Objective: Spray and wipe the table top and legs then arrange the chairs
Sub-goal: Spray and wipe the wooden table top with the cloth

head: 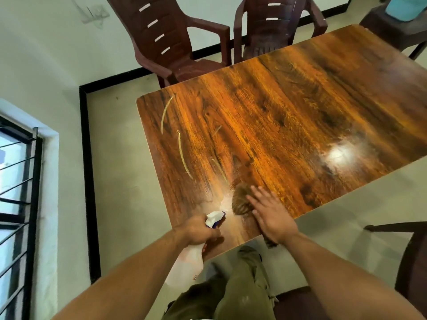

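A glossy wooden table top (288, 116) fills the middle of the view, with pale streaks near its left edge. My left hand (198, 230) grips a white spray bottle (187, 264) at the table's near corner, its nozzle (216, 218) pointing over the top. My right hand (270, 215) lies flat, fingers spread, pressing a brown cloth (240, 199) onto the table near the front edge. Part of the cloth hangs over the edge under my wrist. Two dark brown plastic chairs (175, 40) (272, 28) stand at the far side.
A white wall with a barred window (18, 204) runs along the left, with a black skirting (89, 181) at the floor. Another chair holding a blue item (404, 8) stands at the far right. A dark chair arm (411, 250) is at my right. My legs stand at the table's near edge.
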The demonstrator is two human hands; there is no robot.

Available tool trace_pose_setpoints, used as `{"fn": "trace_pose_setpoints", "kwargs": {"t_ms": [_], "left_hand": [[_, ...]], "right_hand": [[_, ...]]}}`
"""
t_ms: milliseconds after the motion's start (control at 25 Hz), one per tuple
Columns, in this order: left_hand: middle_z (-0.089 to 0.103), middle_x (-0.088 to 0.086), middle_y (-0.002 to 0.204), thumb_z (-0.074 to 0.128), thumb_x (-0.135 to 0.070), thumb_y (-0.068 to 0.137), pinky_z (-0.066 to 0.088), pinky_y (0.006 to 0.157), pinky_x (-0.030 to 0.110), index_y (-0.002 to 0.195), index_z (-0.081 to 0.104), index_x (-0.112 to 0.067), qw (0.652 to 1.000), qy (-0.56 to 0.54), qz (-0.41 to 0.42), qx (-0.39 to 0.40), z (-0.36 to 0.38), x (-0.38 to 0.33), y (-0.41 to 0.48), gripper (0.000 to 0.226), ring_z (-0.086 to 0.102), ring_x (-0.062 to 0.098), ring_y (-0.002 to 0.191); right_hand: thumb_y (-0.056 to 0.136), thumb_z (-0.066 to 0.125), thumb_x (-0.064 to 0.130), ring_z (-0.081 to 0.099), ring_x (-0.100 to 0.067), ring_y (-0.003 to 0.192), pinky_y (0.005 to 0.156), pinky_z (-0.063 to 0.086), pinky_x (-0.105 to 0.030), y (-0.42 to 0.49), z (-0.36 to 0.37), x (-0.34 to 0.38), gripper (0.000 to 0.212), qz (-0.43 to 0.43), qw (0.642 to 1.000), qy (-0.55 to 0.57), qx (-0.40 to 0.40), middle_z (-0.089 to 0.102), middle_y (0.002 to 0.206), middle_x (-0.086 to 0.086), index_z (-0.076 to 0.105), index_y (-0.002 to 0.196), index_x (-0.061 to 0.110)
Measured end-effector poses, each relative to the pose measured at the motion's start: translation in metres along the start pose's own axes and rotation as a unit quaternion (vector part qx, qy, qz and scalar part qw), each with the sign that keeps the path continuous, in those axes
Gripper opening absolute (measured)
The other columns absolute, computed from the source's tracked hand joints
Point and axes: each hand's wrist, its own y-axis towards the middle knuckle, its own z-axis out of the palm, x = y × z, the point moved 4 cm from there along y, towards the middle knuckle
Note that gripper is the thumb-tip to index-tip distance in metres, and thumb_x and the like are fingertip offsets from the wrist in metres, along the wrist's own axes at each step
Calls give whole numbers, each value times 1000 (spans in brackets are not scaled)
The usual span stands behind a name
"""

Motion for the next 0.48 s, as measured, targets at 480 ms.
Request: {"fn": "trace_pose_setpoints", "kwargs": {"t_ms": [480], "left_hand": [[74, 11, 91, 81, -38, 76, 64, 76, 46, 114, 67, -16, 997, -50, 27, 53, 8, 45, -18, 45, 70, 25, 70]], "right_hand": [[105, 23, 40, 2, -18, 155, 125, 2, -46, 0, 8, 19, 51, 28, 999, 21, -39, 8, 166, 6, 31, 155, 31]]}}
